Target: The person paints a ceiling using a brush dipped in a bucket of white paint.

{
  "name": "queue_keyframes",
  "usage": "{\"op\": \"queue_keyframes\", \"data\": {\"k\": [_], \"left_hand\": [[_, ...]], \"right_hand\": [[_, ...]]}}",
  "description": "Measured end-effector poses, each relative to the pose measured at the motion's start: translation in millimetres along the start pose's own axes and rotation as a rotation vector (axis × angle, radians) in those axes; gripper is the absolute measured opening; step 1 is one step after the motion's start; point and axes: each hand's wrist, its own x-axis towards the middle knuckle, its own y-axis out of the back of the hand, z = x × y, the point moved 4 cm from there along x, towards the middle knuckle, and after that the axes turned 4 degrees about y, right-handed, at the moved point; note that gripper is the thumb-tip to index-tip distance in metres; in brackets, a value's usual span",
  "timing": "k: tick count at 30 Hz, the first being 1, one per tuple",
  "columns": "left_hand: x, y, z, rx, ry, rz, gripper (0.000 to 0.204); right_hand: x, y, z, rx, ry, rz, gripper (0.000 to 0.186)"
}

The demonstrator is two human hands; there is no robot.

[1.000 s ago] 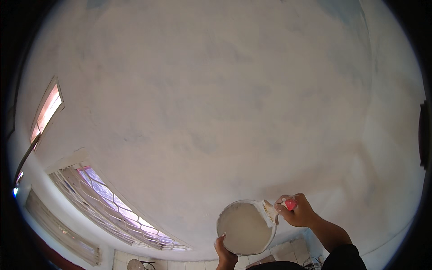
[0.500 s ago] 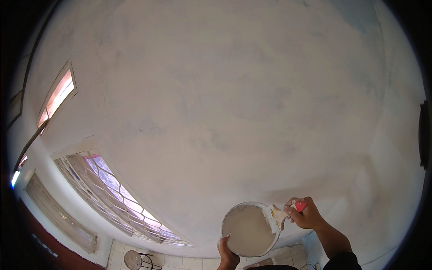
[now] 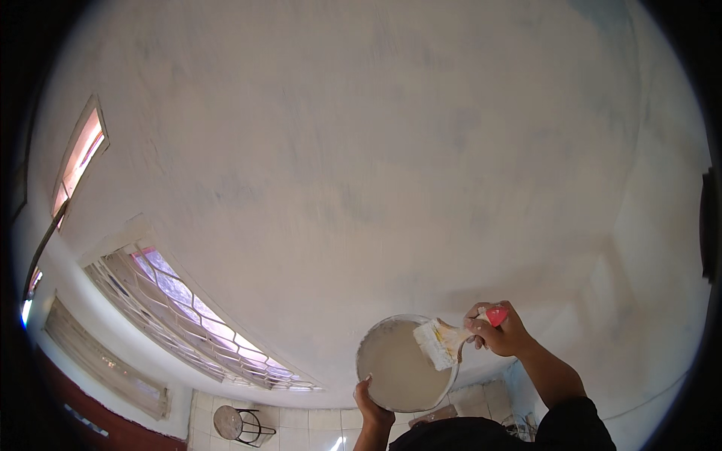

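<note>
My left hand (image 3: 371,402) grips the lower left rim of a round bucket (image 3: 391,387) of pale, milky paint at the lower middle of the view. My right hand (image 3: 498,334) is closed on a wide paintbrush (image 3: 444,342) whose handle has a red end. The brush's white-coated bristles lie over the right side of the bucket's opening; whether they touch the paint is unclear. A large wall (image 3: 376,165), coated patchy off-white with bluish-grey showing through, rises behind the bucket and both hands.
At the left are a small window (image 3: 81,158), a grilled window (image 3: 192,316), a dark cable (image 3: 45,244) and a reddish-brown surface (image 3: 83,398). A stool (image 3: 229,422) stands on the tiled floor (image 3: 301,428). The wall turns a corner at the right.
The bucket and both hands have risen in the view and shifted slightly left. The brush has moved from the bucket's right edge further in over the opening. More of the stool shows.
</note>
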Motion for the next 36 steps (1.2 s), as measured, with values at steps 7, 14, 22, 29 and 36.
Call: {"op": "queue_keyframes", "data": {"k": [7, 14, 22, 29, 36], "left_hand": [[-3.2, 15.0, 7.1, 0.001, -0.062, -0.038, 0.046], [-10.0, 18.2, 18.4, -0.043, -0.094, -0.023, 0.050], [-15.6, 1.4, 21.0, 0.030, -0.114, -0.065, 0.053], [-12.9, 1.1, 8.1, 0.080, -0.067, -0.063, 0.052], [-25.9, -10.8, 13.7, 0.291, -0.264, 0.011, 0.050]], "right_hand": [[5.4, -10.0, 3.6, 0.008, 0.031, -0.022, 0.018], [17.4, -8.4, -14.8, 0.131, 0.030, 0.033, 0.016], [57.9, 48.0, -111.2, 0.494, 0.715, 0.620, 0.020], [73.9, 71.2, -123.3, 0.028, 0.881, 0.902, 0.017], [13.7, 129.0, -81.6, -0.852, 0.627, 1.348, 0.007]]}}
